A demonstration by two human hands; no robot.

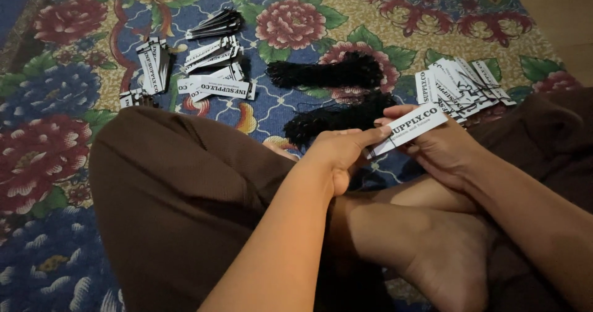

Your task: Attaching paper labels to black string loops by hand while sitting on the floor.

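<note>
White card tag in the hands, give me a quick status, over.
Left hand and right hand both pinch the white rectangular card tag. Black string bundles lie just beyond on the flowered cloth. More white tags piled right. Nothing blocking.

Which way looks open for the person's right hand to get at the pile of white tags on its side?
Probably yes: the pile of white tags lies just beyond the right hand, nothing between them, though that hand already holds a white tag.

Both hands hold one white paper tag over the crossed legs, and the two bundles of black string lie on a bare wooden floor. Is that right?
Not quite. In the head view, left hand and right hand do hold one white paper tag, but the bundles of black string lie on a floral carpet, not bare wood.
</note>
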